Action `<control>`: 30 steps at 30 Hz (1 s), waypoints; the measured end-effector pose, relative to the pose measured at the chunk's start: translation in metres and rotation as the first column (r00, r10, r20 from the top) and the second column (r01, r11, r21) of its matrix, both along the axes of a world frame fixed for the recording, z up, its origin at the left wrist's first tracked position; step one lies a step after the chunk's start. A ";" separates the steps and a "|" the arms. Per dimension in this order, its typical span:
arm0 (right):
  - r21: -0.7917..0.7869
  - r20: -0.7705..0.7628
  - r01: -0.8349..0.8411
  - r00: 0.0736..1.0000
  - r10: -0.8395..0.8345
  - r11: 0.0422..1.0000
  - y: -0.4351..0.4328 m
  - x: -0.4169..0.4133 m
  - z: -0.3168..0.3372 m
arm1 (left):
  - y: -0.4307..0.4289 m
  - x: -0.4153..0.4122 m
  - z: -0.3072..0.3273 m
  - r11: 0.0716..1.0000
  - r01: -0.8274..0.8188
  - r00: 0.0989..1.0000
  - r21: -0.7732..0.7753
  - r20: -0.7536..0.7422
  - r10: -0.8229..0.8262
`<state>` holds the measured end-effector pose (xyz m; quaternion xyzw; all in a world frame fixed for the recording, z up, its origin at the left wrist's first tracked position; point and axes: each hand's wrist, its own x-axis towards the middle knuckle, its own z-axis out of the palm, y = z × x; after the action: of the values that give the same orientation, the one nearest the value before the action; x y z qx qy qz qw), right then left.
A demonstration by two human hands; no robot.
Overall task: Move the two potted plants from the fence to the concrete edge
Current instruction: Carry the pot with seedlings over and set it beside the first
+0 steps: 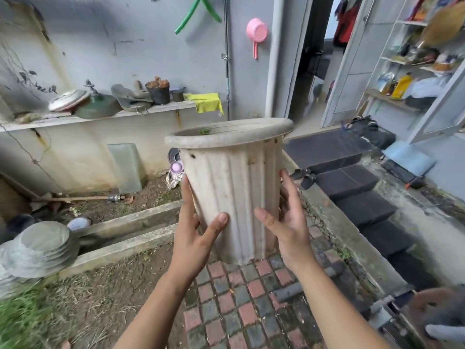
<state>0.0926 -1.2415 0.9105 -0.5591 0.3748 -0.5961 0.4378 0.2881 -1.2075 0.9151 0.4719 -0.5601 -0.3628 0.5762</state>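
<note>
Firmly clasped between both hands — left hand, right hand — white ribbed pot, upright, each grip clamped on its sides.

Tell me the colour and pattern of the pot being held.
Off-white pot, vertically ribbed, with dirt stains; head view.

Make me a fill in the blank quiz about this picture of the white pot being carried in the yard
1. The white ribbed pot is held by ____ hands.
2. The left hand has its ____ pressed on the pot's front.
3. The dipper hanging on the wall is ____ in colour.
4. The cloth draped over the shelf is ____.

Missing words: two; thumb; pink; yellow
</note>
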 end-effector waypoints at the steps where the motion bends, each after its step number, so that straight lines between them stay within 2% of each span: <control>1: 0.004 0.013 -0.014 1.000 0.014 1.000 -0.020 0.004 -0.004 | -0.018 0.004 -0.002 1.000 -0.008 1.000 0.002 -0.003 0.008; 6: 0.010 0.043 -0.111 0.993 0.110 0.994 -0.125 0.027 -0.025 | -0.109 0.023 -0.024 0.998 -0.065 0.997 0.003 0.029 0.065; 12: 0.089 0.041 -0.205 0.979 0.202 0.975 -0.241 0.067 -0.054 | -0.211 0.067 -0.056 0.980 -0.149 0.988 0.131 -0.020 0.153; 15: 0.161 -0.002 -0.216 0.976 0.219 0.963 -0.292 0.090 -0.076 | -0.255 0.085 -0.080 0.968 -0.182 0.976 0.173 -0.090 0.199; 19: 0.175 -0.008 -0.239 0.970 0.245 0.955 -0.353 0.123 -0.119 | -0.306 0.111 -0.131 0.947 -0.205 0.943 0.247 -0.208 0.258; 22: 0.199 0.052 -0.258 0.966 0.252 0.946 -0.393 0.149 -0.167 | -0.347 0.137 -0.179 0.944 -0.192 0.931 0.269 -0.254 0.261; 26: 0.279 0.159 -0.263 0.961 0.225 0.924 -0.438 0.190 -0.253 | -0.403 0.167 -0.257 0.941 -0.191 0.944 0.281 -0.209 0.254; 30: 0.303 0.166 -0.213 0.972 0.169 0.929 -0.486 0.220 -0.373 | -0.454 0.185 -0.370 0.933 -0.178 0.965 0.312 -0.131 0.228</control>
<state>0.3130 -1.7271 0.5378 -0.4728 0.3789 -0.5192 0.6027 0.4727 -1.6616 0.5454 0.5771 -0.3975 -0.4191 0.5773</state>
